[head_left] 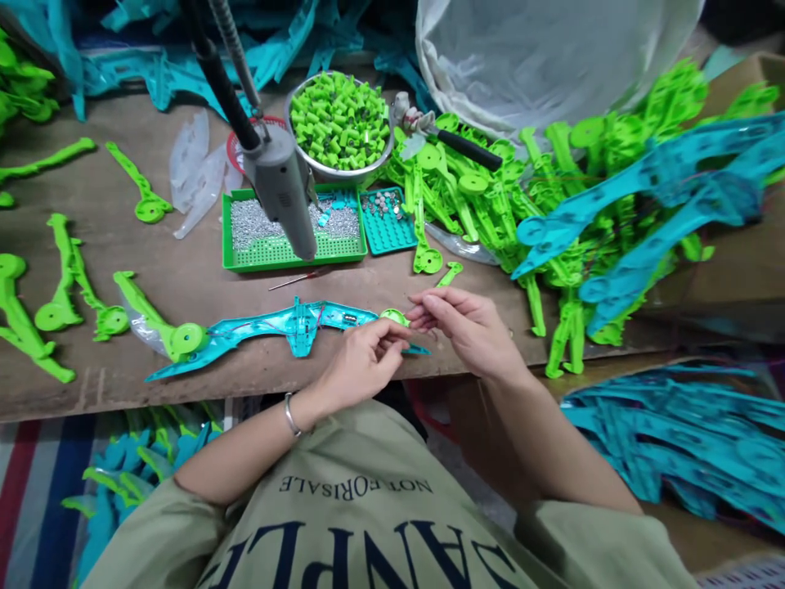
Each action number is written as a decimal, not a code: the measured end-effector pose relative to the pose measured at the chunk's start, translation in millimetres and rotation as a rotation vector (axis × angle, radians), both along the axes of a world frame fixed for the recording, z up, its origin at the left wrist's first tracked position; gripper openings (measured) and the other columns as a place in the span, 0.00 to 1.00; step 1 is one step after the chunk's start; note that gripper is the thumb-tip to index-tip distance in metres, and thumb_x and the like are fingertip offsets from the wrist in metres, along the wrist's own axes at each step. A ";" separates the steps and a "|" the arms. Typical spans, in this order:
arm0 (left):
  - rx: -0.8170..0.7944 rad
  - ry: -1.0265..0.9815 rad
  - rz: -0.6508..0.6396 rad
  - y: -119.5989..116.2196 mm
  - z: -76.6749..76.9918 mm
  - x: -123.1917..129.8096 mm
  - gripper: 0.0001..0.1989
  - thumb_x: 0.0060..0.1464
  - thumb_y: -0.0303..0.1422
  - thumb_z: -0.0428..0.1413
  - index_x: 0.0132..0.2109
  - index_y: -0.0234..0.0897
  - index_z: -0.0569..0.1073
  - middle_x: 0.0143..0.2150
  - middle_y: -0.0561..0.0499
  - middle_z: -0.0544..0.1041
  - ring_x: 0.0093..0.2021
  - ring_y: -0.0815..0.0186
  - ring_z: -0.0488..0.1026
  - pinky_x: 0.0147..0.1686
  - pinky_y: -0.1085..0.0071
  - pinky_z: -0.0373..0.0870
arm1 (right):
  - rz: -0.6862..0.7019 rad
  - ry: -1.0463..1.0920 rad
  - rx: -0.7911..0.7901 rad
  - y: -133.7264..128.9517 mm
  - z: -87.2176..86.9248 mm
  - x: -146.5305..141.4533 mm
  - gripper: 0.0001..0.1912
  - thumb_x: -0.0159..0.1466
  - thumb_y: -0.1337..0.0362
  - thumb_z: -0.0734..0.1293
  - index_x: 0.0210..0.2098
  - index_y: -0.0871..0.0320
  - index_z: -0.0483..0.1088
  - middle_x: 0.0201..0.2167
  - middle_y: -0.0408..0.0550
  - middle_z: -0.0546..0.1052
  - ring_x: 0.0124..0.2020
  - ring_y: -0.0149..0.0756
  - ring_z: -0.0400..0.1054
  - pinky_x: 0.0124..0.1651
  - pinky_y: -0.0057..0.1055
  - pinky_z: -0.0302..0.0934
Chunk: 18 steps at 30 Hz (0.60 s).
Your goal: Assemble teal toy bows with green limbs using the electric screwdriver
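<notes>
In the head view, my landmark is the blue bow-shaped part [300,334], which lies across the near side of the table [86,188], right in front of me. My left hand [368,360] rests over its right end, fingers curled beside a green disc [392,316]; I can't tell whether they grip anything. My right hand [469,331] is just past that same end, its fingertips drawn in close to the left ones. Whatever may sit between them is too small and blurred to make out.

At the left end of the blue part sits a green arm [187,337] with a round end. Thin wires [319,313] run inside the blue part, by a dark component [350,317]. Just beyond the blue part lies a slim tool [293,281], and farther off stands a green tray [263,267] of small silvery pieces, under the hanging driver [282,184].

To work this end well, I'd judge it best to let the left hand steady the blue part flat on the table, leaving the fine handling to the right fingertips. A light touch seems wise, the wires lying slack and away from edges where they could get nipped. Tilting my wrists outward would give a clearer look at the disc.
</notes>
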<state>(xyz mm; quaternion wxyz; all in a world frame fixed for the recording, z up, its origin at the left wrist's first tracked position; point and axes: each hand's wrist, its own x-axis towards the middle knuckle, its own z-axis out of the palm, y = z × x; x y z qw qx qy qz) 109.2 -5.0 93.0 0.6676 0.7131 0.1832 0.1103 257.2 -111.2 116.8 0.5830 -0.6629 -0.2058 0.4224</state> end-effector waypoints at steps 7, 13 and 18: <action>-0.502 0.042 0.043 -6.2 -6.8 16.5 0.14 0.56 0.40 0.64 0.40 0.35 0.73 0.36 0.50 0.80 0.35 0.67 0.80 0.39 0.68 0.80 | 0.002 -0.109 0.012 -5.9 4.6 14.3 0.21 0.62 0.44 0.72 0.43 0.55 0.78 0.38 0.48 0.84 0.38 0.37 0.79 0.44 0.36 0.76; -0.521 -0.001 0.058 -0.2 -8.7 23.6 0.20 0.55 0.48 0.65 0.38 0.34 0.74 0.32 0.50 0.80 0.32 0.67 0.80 0.38 0.68 0.81 | 0.326 -0.442 -0.279 -31.6 3.7 47.9 0.13 0.64 0.55 0.69 0.41 0.56 0.80 0.35 0.46 0.83 0.35 0.38 0.76 0.41 0.34 0.71; -0.528 -0.043 0.048 3.7 -11.0 30.0 0.23 0.55 0.52 0.65 0.39 0.34 0.73 0.34 0.49 0.81 0.34 0.67 0.80 0.39 0.69 0.80 | 0.529 -0.232 -0.255 -39.5 -4.4 51.5 0.10 0.60 0.57 0.71 0.38 0.56 0.77 0.36 0.46 0.83 0.38 0.38 0.77 0.43 0.34 0.71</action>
